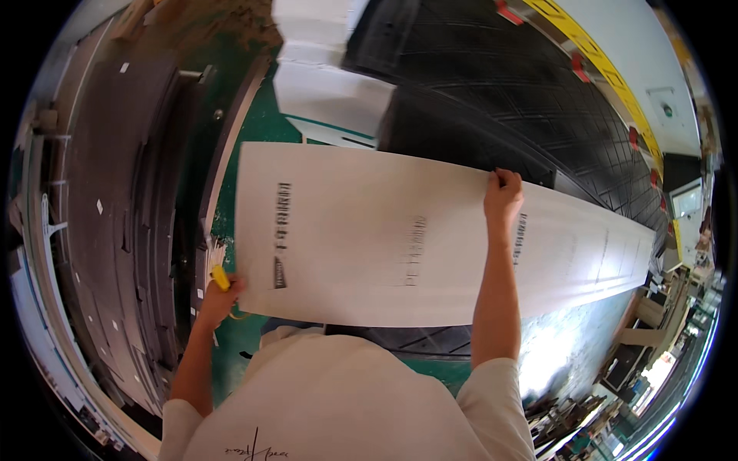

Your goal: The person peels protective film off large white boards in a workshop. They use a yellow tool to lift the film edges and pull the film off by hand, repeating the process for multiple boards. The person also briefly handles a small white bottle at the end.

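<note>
A long white sheet [369, 230] with faint dark printing is held up flat in front of me, stretching from the left toward the far right. My right hand [502, 192] grips its upper edge near the middle. My left hand [220, 296] is at the sheet's lower left corner, shut around a small yellow tool [220, 276]; whether it also pinches the sheet is unclear. Under the sheet lies a large black panelled door slab [507, 84].
White foam blocks [323, 69] sit on the near end of the black slab. Dark boards [131, 200] are stacked along the left. A green floor [254, 131] shows between them. Yellow-and-red strips [607, 73] run along the slab's far side.
</note>
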Demonstrator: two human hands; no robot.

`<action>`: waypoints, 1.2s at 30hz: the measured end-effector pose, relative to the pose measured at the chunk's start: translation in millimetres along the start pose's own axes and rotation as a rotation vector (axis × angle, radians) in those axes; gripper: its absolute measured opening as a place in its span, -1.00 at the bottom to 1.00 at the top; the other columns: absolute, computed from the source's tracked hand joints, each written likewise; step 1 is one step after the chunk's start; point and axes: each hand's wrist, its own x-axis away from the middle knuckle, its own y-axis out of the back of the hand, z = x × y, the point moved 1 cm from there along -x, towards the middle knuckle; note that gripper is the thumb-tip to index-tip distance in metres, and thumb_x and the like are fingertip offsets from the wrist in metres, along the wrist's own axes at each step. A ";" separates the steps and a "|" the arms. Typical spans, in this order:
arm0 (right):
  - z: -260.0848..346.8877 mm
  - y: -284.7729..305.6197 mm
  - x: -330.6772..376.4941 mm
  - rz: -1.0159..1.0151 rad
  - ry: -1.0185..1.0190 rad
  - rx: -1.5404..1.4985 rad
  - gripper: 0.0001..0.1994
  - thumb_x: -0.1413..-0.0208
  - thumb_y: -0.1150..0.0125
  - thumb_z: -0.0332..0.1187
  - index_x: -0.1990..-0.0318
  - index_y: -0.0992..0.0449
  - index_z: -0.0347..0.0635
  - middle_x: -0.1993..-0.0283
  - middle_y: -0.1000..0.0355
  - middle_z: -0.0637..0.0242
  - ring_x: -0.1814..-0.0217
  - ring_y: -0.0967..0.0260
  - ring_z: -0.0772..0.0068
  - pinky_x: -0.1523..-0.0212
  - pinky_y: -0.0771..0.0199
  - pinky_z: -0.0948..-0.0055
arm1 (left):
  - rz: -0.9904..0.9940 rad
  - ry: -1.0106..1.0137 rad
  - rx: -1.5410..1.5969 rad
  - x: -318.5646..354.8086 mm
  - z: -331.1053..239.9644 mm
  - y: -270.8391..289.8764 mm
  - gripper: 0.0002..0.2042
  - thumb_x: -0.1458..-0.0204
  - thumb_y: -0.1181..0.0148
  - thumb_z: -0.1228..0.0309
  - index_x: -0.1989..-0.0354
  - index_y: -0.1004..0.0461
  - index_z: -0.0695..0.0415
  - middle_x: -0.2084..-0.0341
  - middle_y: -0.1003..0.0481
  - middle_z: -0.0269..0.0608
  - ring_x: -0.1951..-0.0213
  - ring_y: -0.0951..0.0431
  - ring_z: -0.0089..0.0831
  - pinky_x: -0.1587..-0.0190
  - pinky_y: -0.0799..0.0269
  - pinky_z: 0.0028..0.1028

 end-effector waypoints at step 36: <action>453.5 -259.5 142.6 0.579 0.075 0.159 -0.89 0.03 -0.27 -0.44 0.34 -0.67 -0.13 0.20 -0.59 0.10 0.08 -0.57 0.02 0.08 -0.62 0.17 | 0.272 -0.361 -0.160 -16.9 -9.9 23.9 -0.61 -0.09 -0.35 0.00 0.27 -0.64 0.13 0.37 -0.65 -0.08 0.27 -0.66 -0.11 0.25 -0.51 -0.23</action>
